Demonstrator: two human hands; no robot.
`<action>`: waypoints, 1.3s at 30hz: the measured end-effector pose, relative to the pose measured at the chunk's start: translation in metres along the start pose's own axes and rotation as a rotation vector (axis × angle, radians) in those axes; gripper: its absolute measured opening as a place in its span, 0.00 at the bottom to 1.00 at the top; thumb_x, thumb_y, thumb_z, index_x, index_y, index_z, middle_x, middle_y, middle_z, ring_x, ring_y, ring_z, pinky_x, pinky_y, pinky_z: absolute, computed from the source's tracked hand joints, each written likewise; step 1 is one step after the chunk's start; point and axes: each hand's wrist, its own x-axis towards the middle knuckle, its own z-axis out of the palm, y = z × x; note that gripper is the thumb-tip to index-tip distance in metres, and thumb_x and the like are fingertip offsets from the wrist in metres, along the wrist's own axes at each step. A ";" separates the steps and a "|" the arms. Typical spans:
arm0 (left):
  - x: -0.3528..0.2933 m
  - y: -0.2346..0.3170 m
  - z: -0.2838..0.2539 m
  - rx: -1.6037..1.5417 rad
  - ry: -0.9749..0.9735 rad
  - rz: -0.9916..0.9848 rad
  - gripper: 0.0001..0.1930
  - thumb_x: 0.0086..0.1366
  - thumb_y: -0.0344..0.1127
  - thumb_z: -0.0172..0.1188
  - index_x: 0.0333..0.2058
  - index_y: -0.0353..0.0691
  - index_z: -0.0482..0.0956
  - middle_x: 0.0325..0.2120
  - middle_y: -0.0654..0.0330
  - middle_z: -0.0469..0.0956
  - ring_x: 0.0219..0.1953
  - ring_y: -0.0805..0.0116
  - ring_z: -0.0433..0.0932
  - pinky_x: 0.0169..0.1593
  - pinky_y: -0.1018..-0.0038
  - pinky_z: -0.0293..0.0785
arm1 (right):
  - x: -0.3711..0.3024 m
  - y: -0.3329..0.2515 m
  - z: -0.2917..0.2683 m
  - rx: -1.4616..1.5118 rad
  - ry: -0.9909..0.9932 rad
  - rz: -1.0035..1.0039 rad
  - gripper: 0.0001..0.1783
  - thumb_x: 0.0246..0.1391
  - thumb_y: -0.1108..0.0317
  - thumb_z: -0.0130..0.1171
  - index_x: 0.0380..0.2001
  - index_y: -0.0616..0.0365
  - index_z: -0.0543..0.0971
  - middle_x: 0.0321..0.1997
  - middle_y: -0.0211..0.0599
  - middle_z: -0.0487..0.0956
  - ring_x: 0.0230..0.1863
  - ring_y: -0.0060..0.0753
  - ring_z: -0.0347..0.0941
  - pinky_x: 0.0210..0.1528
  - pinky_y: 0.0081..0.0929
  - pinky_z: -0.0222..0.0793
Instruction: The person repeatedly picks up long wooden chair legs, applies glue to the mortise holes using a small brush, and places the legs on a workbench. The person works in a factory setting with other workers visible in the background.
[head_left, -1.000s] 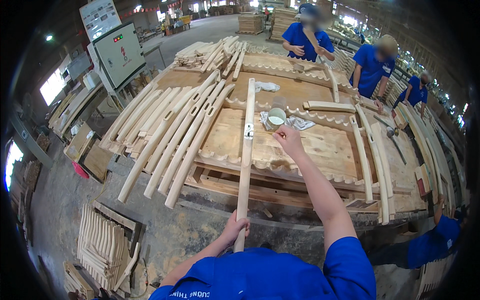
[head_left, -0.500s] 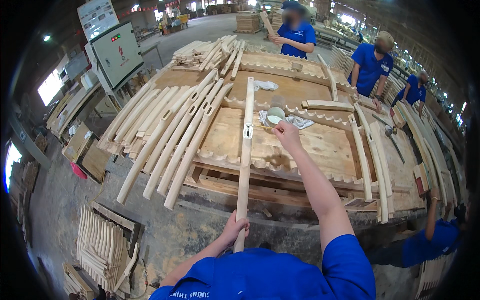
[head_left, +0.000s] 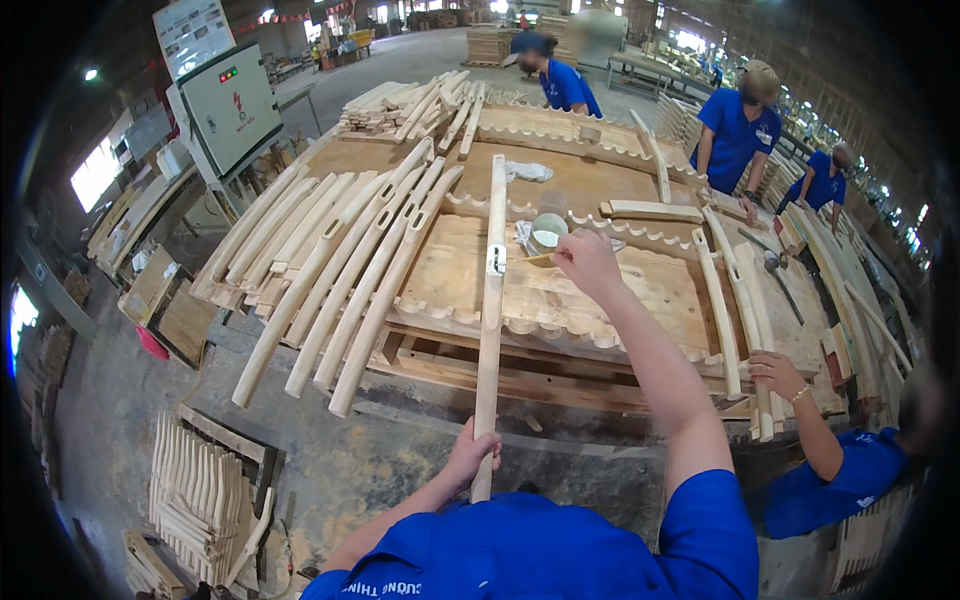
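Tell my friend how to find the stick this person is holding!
Find the big wooden table in the middle. In front of it, the person's left hand grips one long pale stick, to the right of a row of similar sticks. Unlike those, it has a white-rimmed slot.

White lettering (head_left: 378,588) on blue shirt (head_left: 540,550), red lightning sign (head_left: 238,102) on pale cabinet (head_left: 256,118)

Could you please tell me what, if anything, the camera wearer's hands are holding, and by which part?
The left hand grips a wooden post near its lower end; the right hand pinches a thin stick, back from its left tip.
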 end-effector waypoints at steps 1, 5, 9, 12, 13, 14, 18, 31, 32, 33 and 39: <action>0.001 -0.001 0.000 -0.002 -0.003 0.012 0.24 0.57 0.31 0.48 0.54 0.42 0.57 0.20 0.59 0.67 0.15 0.70 0.68 0.20 0.74 0.68 | 0.010 -0.005 -0.008 -0.091 -0.009 -0.072 0.06 0.42 0.65 0.60 0.22 0.54 0.76 0.24 0.32 0.75 0.35 0.37 0.71 0.34 0.35 0.65; 0.004 -0.002 0.002 0.021 0.031 -0.013 0.24 0.58 0.30 0.49 0.53 0.41 0.56 0.20 0.59 0.66 0.15 0.71 0.67 0.19 0.75 0.68 | 0.047 -0.040 -0.006 -0.395 -0.115 -0.351 0.04 0.42 0.66 0.58 0.25 0.51 0.79 0.28 0.29 0.76 0.40 0.37 0.70 0.40 0.29 0.66; 0.004 -0.002 0.007 0.048 0.014 0.034 0.23 0.58 0.30 0.51 0.52 0.41 0.56 0.20 0.60 0.66 0.15 0.71 0.67 0.20 0.75 0.68 | 0.077 -0.071 0.013 -0.563 -0.111 -0.586 0.04 0.43 0.68 0.54 0.22 0.50 0.78 0.28 0.29 0.76 0.40 0.34 0.69 0.49 0.31 0.59; 0.003 -0.002 0.007 0.061 0.004 0.144 0.25 0.59 0.31 0.51 0.54 0.40 0.54 0.21 0.60 0.66 0.16 0.70 0.67 0.20 0.75 0.70 | 0.089 -0.086 0.012 -0.740 -0.368 -0.582 0.04 0.42 0.69 0.55 0.21 0.52 0.79 0.30 0.32 0.77 0.41 0.35 0.69 0.50 0.31 0.60; 0.003 -0.004 0.007 0.061 0.004 0.178 0.26 0.59 0.31 0.52 0.55 0.40 0.53 0.21 0.60 0.67 0.16 0.70 0.67 0.21 0.75 0.70 | 0.092 -0.093 0.009 -0.702 -0.427 -0.618 0.04 0.42 0.69 0.55 0.21 0.52 0.79 0.30 0.32 0.77 0.41 0.35 0.70 0.50 0.32 0.60; -0.006 0.007 0.010 0.067 0.010 0.139 0.31 0.59 0.31 0.52 0.59 0.39 0.48 0.24 0.59 0.68 0.17 0.70 0.69 0.21 0.74 0.71 | 0.093 -0.098 0.004 -0.664 -0.493 -0.655 0.05 0.42 0.69 0.55 0.21 0.52 0.79 0.30 0.32 0.77 0.41 0.36 0.70 0.50 0.32 0.60; -0.005 0.006 0.011 0.104 -0.019 0.162 0.35 0.58 0.32 0.53 0.62 0.42 0.45 0.27 0.58 0.68 0.19 0.70 0.70 0.22 0.74 0.71 | 0.105 -0.094 0.002 -0.676 -0.461 -0.553 0.07 0.43 0.68 0.55 0.24 0.52 0.82 0.31 0.34 0.80 0.46 0.37 0.70 0.46 0.30 0.65; 0.000 0.003 0.010 -0.034 -0.037 0.070 0.30 0.59 0.29 0.51 0.58 0.45 0.49 0.21 0.59 0.66 0.16 0.70 0.68 0.20 0.74 0.70 | 0.082 -0.056 0.003 -0.654 -0.181 -0.510 0.05 0.41 0.68 0.54 0.24 0.48 0.78 0.34 0.31 0.75 0.46 0.32 0.66 0.54 0.33 0.52; 0.001 0.002 0.009 -0.041 -0.021 0.064 0.29 0.59 0.29 0.51 0.57 0.45 0.50 0.21 0.59 0.66 0.16 0.71 0.68 0.19 0.74 0.69 | 0.079 -0.054 0.003 -0.626 -0.146 -0.527 0.05 0.41 0.68 0.53 0.25 0.48 0.78 0.34 0.30 0.74 0.46 0.32 0.65 0.54 0.34 0.51; 0.002 0.001 0.008 -0.041 -0.018 0.060 0.28 0.60 0.29 0.51 0.57 0.45 0.50 0.21 0.60 0.66 0.16 0.71 0.68 0.19 0.74 0.69 | 0.076 -0.052 0.003 -0.598 -0.111 -0.544 0.06 0.42 0.68 0.53 0.25 0.47 0.78 0.34 0.29 0.73 0.47 0.32 0.65 0.54 0.35 0.51; 0.002 -0.001 0.010 -0.048 -0.006 0.073 0.26 0.60 0.29 0.52 0.55 0.45 0.52 0.20 0.60 0.66 0.15 0.70 0.68 0.18 0.74 0.69 | 0.069 -0.037 -0.013 -0.491 0.074 -0.540 0.05 0.42 0.67 0.54 0.25 0.44 0.77 0.33 0.25 0.71 0.46 0.30 0.64 0.52 0.34 0.51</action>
